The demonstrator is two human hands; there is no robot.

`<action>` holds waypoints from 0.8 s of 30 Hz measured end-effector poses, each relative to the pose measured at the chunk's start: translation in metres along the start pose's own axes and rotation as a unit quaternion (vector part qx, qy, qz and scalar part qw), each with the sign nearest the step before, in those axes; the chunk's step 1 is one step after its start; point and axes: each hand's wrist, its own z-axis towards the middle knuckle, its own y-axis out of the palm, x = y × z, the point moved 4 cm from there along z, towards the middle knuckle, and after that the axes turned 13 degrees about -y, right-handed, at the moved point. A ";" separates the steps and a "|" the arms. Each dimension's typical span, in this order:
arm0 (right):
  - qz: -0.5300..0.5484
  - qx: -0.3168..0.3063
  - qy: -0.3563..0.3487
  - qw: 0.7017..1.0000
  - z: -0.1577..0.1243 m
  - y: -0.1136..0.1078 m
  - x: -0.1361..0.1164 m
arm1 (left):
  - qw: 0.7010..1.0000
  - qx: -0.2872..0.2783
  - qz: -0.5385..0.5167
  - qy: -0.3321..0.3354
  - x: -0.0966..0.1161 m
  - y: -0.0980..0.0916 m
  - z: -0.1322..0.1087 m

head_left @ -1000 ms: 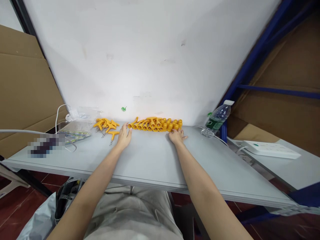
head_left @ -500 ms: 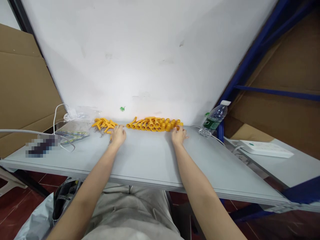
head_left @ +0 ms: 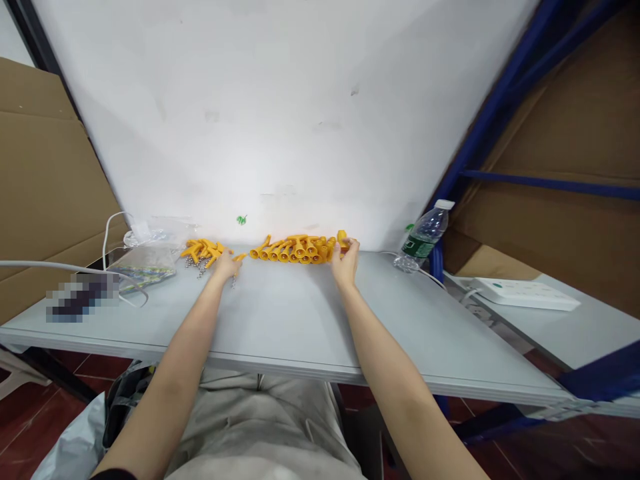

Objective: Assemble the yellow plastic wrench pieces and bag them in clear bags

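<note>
At the right end of a row of yellow flared-end pieces [head_left: 284,256], my right hand [head_left: 345,267] is closed round one yellow piece [head_left: 342,236], whose top shows above the fingers. My left hand [head_left: 225,264] is beside a loose pile of yellow-handled corkscrews [head_left: 200,249] with metal spirals. Its fingers are closed on one corkscrew [head_left: 241,258], its spiral pointing down toward the table. The fingertips of both hands are partly hidden.
The grey table [head_left: 290,313] backs onto a white panel [head_left: 280,120]. Clear plastic bags [head_left: 150,267] and a white cable [head_left: 40,265] lie at left. A water bottle [head_left: 425,237] leans at right, near a power strip [head_left: 525,294] and blue rack post [head_left: 480,127].
My left hand has moved slightly left, and a corkscrew now shows at its fingers. The right hand has turned and lifted a yellow piece at the row's end. The view has shifted slightly.
</note>
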 end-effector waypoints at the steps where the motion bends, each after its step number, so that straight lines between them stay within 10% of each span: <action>1: 0.020 -0.003 -0.004 1.000 0.000 0.003 -0.005 | 0.997 -0.015 -0.074 0.000 0.004 0.004 -0.003; 7: 0.134 -0.080 -0.053 0.986 -0.008 0.030 -0.030 | 0.888 -0.128 -0.438 -0.061 0.014 0.021 -0.025; 13: 0.192 -0.173 -0.180 0.949 -0.020 0.052 -0.051 | 0.785 -0.235 -0.559 -0.127 0.015 0.023 -0.039; 24: 0.221 -0.229 -0.174 0.932 -0.029 0.064 -0.050 | 0.747 -0.242 -0.598 -0.162 0.019 0.018 -0.044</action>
